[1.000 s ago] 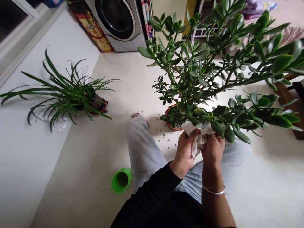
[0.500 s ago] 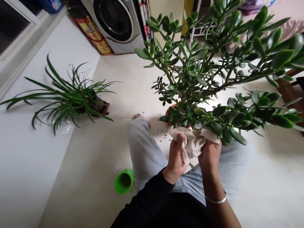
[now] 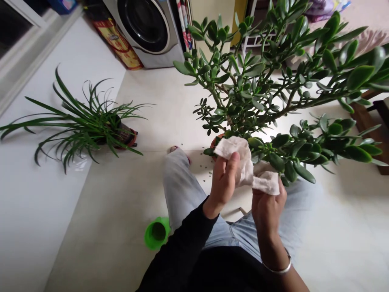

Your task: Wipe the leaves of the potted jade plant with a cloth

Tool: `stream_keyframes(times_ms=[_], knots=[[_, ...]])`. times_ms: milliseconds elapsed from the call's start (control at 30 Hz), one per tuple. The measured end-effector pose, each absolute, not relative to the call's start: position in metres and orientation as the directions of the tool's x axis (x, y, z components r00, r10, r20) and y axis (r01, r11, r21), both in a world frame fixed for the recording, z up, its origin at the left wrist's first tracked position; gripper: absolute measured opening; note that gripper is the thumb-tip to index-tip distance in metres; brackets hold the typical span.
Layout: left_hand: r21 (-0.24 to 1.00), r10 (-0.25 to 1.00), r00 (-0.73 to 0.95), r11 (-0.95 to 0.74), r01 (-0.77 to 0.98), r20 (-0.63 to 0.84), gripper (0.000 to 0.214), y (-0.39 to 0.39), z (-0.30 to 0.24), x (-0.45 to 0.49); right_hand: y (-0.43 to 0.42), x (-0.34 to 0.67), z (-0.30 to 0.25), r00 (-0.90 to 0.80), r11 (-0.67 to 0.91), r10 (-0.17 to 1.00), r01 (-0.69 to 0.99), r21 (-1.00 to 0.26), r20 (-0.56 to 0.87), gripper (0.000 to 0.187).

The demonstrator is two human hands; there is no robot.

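Observation:
A white cloth (image 3: 246, 164) is stretched between both my hands, just below the lowest leaves of a big jade plant (image 3: 273, 89). My left hand (image 3: 223, 182) pinches the cloth's upper left end, thumb pressed on it. My right hand (image 3: 267, 205) grips the lower right end, its fingers under the fabric. The plant grows from a terracotta pot (image 3: 214, 142) on the floor, mostly hidden by leaves. A silver bangle (image 3: 278, 267) circles my right wrist.
A long-leaved plant in a dark pot (image 3: 91, 125) stands at the left by the white wall. A green cup (image 3: 156, 232) lies on the tiled floor beside my grey-trousered leg (image 3: 182, 190). A washing machine (image 3: 148, 28) stands at the back. Small fallen leaves dot the floor.
The cloth was bunched between both hands under the leaves. Now my hands have moved apart and opened it out, my left hand lifting one end upward.

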State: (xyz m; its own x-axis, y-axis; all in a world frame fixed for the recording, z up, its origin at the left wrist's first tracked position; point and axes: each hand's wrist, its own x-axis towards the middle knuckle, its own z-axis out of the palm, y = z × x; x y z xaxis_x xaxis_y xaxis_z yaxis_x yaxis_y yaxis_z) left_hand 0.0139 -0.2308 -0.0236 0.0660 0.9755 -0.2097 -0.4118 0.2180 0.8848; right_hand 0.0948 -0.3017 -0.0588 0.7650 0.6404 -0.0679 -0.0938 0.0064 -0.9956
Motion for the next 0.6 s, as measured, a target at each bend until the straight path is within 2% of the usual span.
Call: stream_keyframes(times_ms=[100, 233, 433, 600], knots=[[0.975, 0.975, 0.221, 0.062, -0.213, -0.014, 0.032, -0.221, -0.020, 0.015, -0.293, 0.101, -0.052, 0.753, 0.057, 0.637, -0.260, -0.964, -0.166, 0.020], [0.995, 0.954, 0.284, -0.077, -0.070, 0.094, 0.040, -0.220, -0.026, 0.016, -0.281, 0.108, -0.048, 0.741, 0.040, 0.630, -0.329, -0.944, -0.232, 0.017], [0.987, 0.958, 0.240, -0.162, 0.007, 0.156, 0.041, -0.228, -0.029, 0.015, -0.270, 0.117, -0.040, 0.761, -0.124, 0.595, -0.230, -0.965, -0.257, 0.017], [0.984, 0.955, 0.241, -0.176, -0.011, 0.174, 0.042, -0.234, -0.033, 0.012, -0.265, 0.117, -0.035, 0.750, -0.152, 0.627, -0.150, -0.977, -0.212, 0.017]])
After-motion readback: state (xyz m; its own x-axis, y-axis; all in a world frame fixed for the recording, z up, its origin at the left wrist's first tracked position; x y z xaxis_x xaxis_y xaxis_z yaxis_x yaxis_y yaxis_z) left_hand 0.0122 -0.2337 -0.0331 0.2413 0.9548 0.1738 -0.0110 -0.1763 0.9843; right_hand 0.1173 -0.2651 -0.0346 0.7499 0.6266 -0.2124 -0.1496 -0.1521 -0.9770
